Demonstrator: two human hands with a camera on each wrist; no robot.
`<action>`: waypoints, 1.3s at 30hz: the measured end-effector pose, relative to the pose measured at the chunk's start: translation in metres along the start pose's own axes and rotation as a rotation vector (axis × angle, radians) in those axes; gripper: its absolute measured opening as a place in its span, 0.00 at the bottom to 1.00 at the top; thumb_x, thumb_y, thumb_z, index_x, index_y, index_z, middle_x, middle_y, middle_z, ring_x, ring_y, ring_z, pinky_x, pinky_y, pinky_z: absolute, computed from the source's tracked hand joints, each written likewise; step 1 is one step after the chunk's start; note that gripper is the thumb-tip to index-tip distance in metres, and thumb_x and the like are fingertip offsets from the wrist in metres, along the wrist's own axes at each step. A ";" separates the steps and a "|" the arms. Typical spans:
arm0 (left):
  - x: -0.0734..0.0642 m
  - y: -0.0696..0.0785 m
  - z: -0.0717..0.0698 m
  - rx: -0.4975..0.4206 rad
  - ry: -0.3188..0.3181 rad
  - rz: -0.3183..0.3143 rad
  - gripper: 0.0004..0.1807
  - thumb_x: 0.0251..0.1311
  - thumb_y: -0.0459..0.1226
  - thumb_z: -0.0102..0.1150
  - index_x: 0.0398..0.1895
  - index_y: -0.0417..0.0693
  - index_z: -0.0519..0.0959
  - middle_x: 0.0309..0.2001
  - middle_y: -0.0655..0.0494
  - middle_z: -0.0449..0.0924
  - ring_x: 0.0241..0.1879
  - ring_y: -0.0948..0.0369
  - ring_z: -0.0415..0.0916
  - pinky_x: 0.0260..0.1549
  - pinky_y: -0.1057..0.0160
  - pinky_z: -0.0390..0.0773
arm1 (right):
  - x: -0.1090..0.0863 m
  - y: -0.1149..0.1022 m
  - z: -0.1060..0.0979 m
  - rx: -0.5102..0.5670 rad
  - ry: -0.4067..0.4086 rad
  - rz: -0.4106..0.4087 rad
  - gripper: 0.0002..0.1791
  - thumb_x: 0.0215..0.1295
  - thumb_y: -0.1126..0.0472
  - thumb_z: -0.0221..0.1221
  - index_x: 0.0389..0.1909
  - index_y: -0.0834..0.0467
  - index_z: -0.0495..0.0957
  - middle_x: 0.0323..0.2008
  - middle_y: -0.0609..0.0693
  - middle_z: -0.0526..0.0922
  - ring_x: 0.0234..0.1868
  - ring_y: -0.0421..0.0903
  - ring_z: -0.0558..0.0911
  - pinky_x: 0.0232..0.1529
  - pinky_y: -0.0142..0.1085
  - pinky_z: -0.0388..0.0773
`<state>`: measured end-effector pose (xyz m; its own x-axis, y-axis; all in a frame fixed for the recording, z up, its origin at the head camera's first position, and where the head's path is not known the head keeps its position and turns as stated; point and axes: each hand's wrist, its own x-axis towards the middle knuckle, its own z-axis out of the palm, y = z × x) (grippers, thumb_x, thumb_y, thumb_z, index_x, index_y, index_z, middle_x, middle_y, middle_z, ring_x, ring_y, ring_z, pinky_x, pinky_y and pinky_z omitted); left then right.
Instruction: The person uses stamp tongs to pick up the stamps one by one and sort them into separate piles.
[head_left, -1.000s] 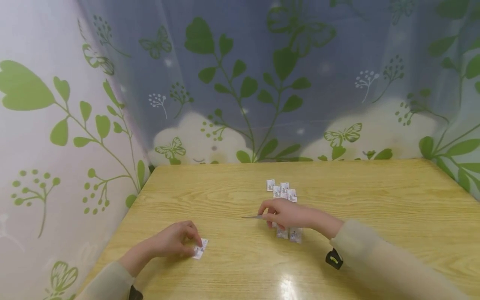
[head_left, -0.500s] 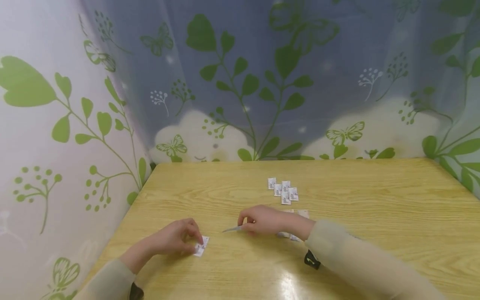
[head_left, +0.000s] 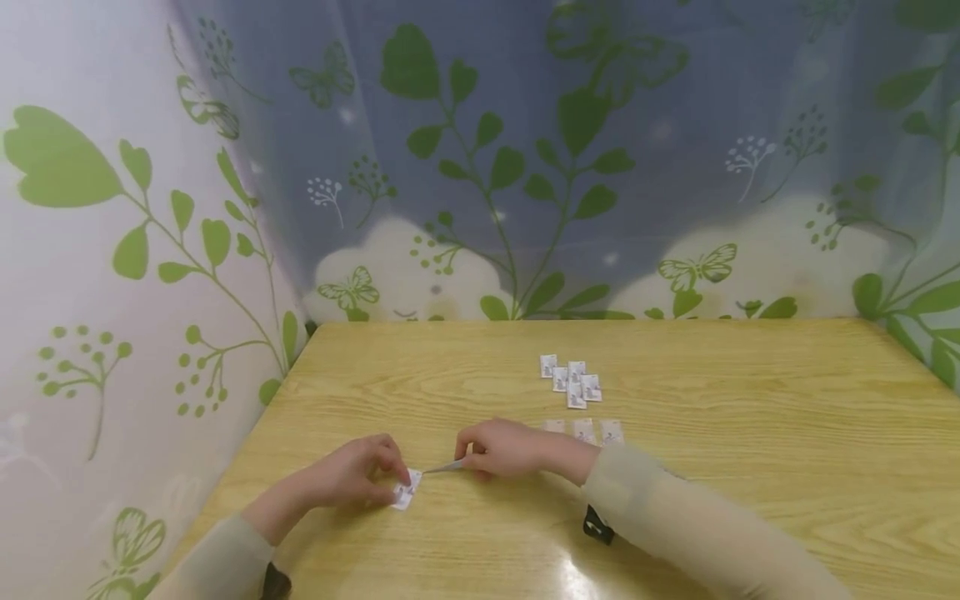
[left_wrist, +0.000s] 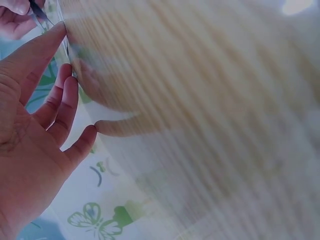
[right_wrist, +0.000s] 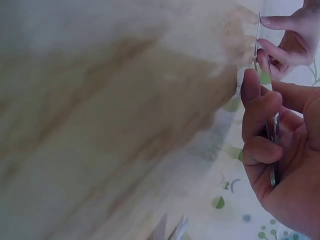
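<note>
My left hand (head_left: 352,473) rests fingertips on a small white printed packet (head_left: 407,492) lying flat on the table. The left wrist view shows those fingers fairly straight, pressing down. My right hand (head_left: 498,448) pinches metal tweezers (head_left: 444,467), whose tips point left at the packet's upper right corner. Whether the tips touch the packet I cannot tell. In the right wrist view the tweezers (right_wrist: 273,145) run between the thumb and curled fingers of the right hand (right_wrist: 280,135), and the packet is seen edge-on beneath the left hand (right_wrist: 292,37).
Several like packets (head_left: 576,394) lie in a staggered cluster farther back on the wooden table (head_left: 750,433). A row of packets (head_left: 583,430) lies behind my right forearm, partly hidden by it. A patterned curtain (head_left: 450,167) hangs along the back and left.
My right hand has moved left with the tweezers, from over the row of packets to beside the left hand's packet. The left hand has stayed on its packet.
</note>
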<state>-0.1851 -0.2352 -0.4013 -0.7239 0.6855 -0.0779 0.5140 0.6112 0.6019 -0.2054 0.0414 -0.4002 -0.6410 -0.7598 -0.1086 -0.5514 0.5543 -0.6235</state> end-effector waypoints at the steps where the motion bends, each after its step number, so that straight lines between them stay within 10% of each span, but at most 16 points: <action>1: 0.000 0.001 0.000 -0.004 0.000 -0.002 0.08 0.51 0.36 0.70 0.35 0.58 0.85 0.39 0.66 0.74 0.45 0.60 0.71 0.49 0.54 0.69 | 0.001 -0.001 0.001 0.005 -0.002 -0.001 0.05 0.72 0.61 0.54 0.38 0.53 0.78 0.17 0.42 0.77 0.20 0.35 0.71 0.29 0.30 0.68; 39: 0.002 0.002 0.001 -0.013 0.012 -0.025 0.08 0.49 0.41 0.74 0.33 0.59 0.85 0.37 0.65 0.73 0.40 0.62 0.70 0.43 0.60 0.69 | 0.010 -0.013 0.009 -0.105 0.002 -0.041 0.04 0.71 0.62 0.55 0.36 0.49 0.75 0.17 0.42 0.75 0.22 0.37 0.72 0.32 0.31 0.69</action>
<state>-0.1851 -0.2320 -0.4016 -0.7417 0.6655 -0.0836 0.4899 0.6227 0.6102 -0.1999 0.0239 -0.3999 -0.6175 -0.7822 -0.0833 -0.6301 0.5553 -0.5428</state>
